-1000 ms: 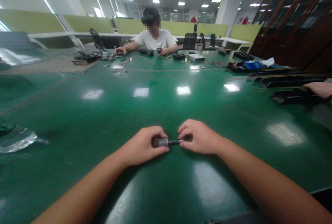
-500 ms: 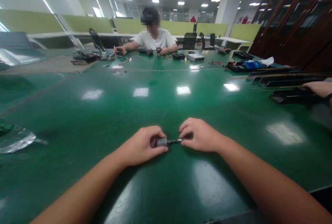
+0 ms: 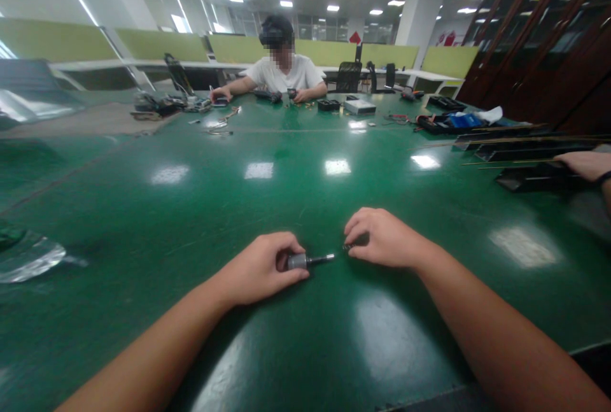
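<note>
My left hand (image 3: 265,269) is curled around a grey metal cylinder with a thin shaft (image 3: 298,262), held close to the green tabletop (image 3: 286,208). The dark shaft points right and ends in a bright tip. Its left end is hidden inside my palm. A short gap to the right, my right hand (image 3: 384,238) pinches a small dark metal piece (image 3: 347,247) between thumb and fingers. Only an edge of that piece shows, too little to name its kind. The piece and the shaft tip are apart.
Across the table a person (image 3: 286,71) in white handles small parts. Black trays (image 3: 525,176) with thin rods stand at the right, another person's hand (image 3: 585,163) on them. Clear plastic (image 3: 33,259) lies at the left. Tools and a blue item (image 3: 465,120) sit at the back right.
My right hand has moved off the shaft, to the right and slightly away from me, with the small metal piece in it. The shaft's bright tip now shows. My left hand stays put.
</note>
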`<state>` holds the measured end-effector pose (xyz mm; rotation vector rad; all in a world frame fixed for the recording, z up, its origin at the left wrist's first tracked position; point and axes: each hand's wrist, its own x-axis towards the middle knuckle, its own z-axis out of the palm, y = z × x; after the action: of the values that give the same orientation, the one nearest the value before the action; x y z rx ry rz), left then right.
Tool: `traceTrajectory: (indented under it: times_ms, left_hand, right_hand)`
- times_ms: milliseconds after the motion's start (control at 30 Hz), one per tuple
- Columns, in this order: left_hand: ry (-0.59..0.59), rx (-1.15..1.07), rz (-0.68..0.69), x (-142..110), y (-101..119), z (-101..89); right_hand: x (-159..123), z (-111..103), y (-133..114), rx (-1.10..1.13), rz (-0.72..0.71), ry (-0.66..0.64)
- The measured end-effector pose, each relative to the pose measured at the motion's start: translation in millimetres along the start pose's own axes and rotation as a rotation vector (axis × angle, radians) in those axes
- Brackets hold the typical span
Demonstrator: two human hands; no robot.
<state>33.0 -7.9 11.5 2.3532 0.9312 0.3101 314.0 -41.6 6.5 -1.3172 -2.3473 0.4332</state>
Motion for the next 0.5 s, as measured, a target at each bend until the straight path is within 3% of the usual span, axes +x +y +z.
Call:
traceTrajectory:
  times_ms: [233, 500]
  left_hand:
    - [-0.004, -0.010, -0.005, 0.1, -0.2, 0.7]
    - [0.019, -0.008, 0.021, 2.0, 0.0, 2.7]
  right_hand:
    - [2.3, 10.5, -5.8, 0.033, -0.040, -0.038]
    - [13.6, 35.6, -19.9, 0.117, -0.144, 0.032]
